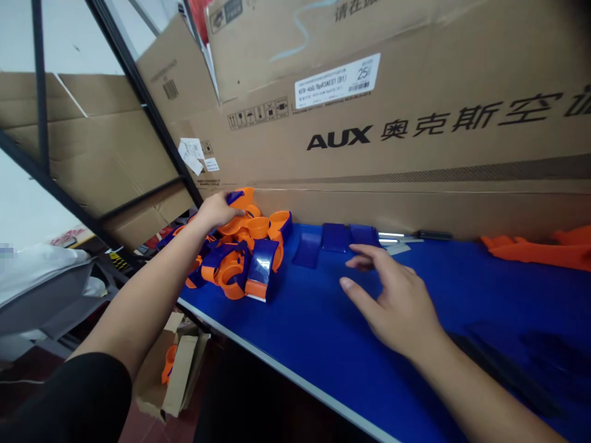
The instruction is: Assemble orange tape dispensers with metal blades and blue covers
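Note:
At the far left end of the blue tabletop (295, 326) lies a heap of orange and blue tape dispensers (258, 227). My left hand (218, 211) is at the back of this heap, its fingers closed around a tape dispenser (244, 198) with an orange body and a blue piece. Over the middle of the table my right hand (397, 301) is empty, thumb and fingers apart. Just beyond its fingertips are flat blue plastic plates (308, 247), lying side by side. One dispenser (261, 271) at the heap's front shows a toothed edge.
Screwdrivers (434, 235) lie along the back edge beside the plates. Orange plastic parts (540, 249) are at the back right. A large cardboard sheet (397, 160) walls the back, and a black metal frame (161, 129) rises left. Below, an open carton (180, 375) holds an orange part.

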`<state>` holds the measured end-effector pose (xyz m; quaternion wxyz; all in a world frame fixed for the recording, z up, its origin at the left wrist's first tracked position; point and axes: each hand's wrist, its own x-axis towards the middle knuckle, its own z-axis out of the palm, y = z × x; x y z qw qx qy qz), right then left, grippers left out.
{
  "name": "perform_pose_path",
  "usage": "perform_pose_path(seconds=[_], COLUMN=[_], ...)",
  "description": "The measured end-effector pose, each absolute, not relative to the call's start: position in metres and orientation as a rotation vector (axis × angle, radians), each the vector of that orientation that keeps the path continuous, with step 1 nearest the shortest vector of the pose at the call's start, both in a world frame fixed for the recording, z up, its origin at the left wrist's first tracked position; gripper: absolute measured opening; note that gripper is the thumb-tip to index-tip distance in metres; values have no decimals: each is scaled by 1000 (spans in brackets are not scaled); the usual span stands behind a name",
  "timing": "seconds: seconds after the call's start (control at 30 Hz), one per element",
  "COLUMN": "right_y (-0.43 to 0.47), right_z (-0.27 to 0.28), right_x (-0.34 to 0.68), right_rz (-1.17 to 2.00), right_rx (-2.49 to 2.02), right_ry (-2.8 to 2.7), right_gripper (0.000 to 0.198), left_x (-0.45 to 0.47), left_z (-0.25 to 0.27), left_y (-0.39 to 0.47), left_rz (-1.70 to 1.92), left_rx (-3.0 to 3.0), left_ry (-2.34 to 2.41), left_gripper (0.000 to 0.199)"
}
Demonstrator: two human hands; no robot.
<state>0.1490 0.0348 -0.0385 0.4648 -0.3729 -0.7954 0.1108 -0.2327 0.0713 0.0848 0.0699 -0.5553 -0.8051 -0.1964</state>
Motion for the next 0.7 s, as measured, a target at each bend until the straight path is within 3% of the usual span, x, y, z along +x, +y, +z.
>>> perform_pose_path(seconds=[0.27, 0.53, 0.7], right_y=[44, 47, 45], right_z=[-44, -49, -46], right_x=[149, 150, 149], right_rz=[310, 329, 340], right_rx=[-988, -975, -970], right_ry=[-1997, -2027, -2032], right_gripper=[42, 39, 35], left_x=[-245, -244, -226], left_z=[61, 42, 35], left_y=[101, 119, 115], left_rz=[-217, 11, 53], left_rx=[-1552, -1468, -1488], left_ry=[-2531, -2542, -2383], left_gripper=[74, 47, 55])
